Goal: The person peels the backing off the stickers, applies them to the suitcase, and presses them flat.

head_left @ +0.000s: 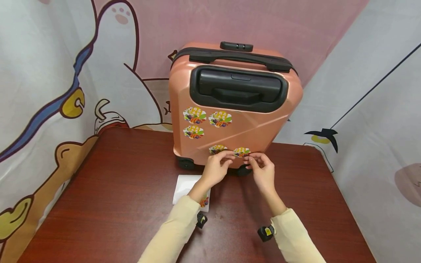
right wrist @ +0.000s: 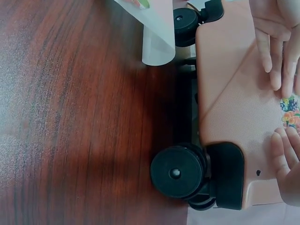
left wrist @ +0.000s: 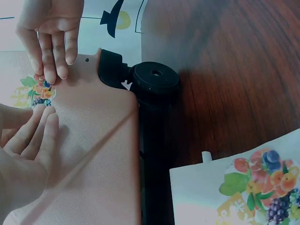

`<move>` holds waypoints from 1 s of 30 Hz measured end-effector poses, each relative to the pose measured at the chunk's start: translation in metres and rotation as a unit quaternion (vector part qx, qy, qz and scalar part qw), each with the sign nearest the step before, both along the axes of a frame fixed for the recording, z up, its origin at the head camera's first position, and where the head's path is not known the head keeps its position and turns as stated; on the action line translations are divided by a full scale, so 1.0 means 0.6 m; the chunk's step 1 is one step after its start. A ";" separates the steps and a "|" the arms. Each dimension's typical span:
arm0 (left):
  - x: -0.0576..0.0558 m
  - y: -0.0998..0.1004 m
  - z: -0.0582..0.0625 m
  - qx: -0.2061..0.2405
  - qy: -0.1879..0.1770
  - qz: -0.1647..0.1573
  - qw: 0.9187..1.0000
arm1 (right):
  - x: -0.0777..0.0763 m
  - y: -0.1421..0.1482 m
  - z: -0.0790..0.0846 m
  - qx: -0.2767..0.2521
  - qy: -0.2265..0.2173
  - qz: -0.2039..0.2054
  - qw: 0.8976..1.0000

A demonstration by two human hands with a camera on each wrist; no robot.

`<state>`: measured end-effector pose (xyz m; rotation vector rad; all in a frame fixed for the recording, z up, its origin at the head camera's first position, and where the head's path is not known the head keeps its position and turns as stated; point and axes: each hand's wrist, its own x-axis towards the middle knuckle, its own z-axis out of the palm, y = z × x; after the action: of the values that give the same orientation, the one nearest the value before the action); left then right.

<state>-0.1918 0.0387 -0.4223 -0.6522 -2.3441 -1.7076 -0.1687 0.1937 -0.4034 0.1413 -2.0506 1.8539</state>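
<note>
A peach-coloured suitcase [head_left: 253,126] stands upright on the table, its handle side facing me. Low on its front, both hands are at one round fruit sticker [head_left: 241,152]. My left hand [head_left: 214,171] pinches its left edge, while my right hand [head_left: 264,174] holds the right edge between thumb and fingertips. In the left wrist view, the colourful fruit print [left wrist: 43,91] shows between the two sets of fingertips, close against the shell. Just left of it, another fruit sticker [head_left: 217,148] lies on the suitcase, partly covered by my left hand.
Three more stickers [head_left: 194,115] sit higher on the suitcase's left side. A white sticker sheet [head_left: 183,185], its edge curled, lies on the brown table [head_left: 131,204] under my left forearm. Black wheels [right wrist: 177,172] support the suitcase. A printed cloth [head_left: 250,22] hangs behind.
</note>
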 end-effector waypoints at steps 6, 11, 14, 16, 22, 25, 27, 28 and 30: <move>-0.001 -0.005 -0.002 0.006 -0.001 -0.002 1.000 | -0.009 0.009 -0.021 -0.008 0.003 0.002 1.000; -0.002 -0.008 -0.003 0.010 0.002 0.002 1.000 | -0.008 0.007 -0.017 -0.014 0.004 0.006 1.000; -0.001 -0.009 -0.001 0.010 0.002 0.001 1.000 | -0.001 0.001 -0.003 -0.013 -0.005 0.008 1.000; 0.000 -0.010 0.000 0.011 0.002 0.003 1.000 | 0.004 -0.003 0.006 -0.011 -0.013 0.007 1.000; 0.000 -0.009 0.002 0.011 0.010 0.007 1.000 | 0.007 -0.010 0.016 -0.002 -0.016 0.010 1.000; 0.000 -0.008 0.002 0.010 0.009 0.009 1.000 | 0.004 -0.010 0.013 -0.001 -0.003 0.012 1.000; 0.000 -0.008 0.001 0.011 0.008 0.010 1.000 | -0.001 -0.009 0.008 0.000 0.011 0.013 1.000; 0.000 -0.008 0.001 0.010 0.009 0.011 1.000 | -0.004 -0.008 0.007 0.001 0.018 0.013 1.000; -0.001 -0.008 0.001 0.010 0.010 0.012 1.000 | -0.008 -0.008 0.006 0.000 0.031 0.016 0.999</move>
<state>-0.1921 0.0341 -0.4218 -0.6340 -2.3090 -1.7033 -0.1737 0.1890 -0.3998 0.2302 -2.0179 1.8463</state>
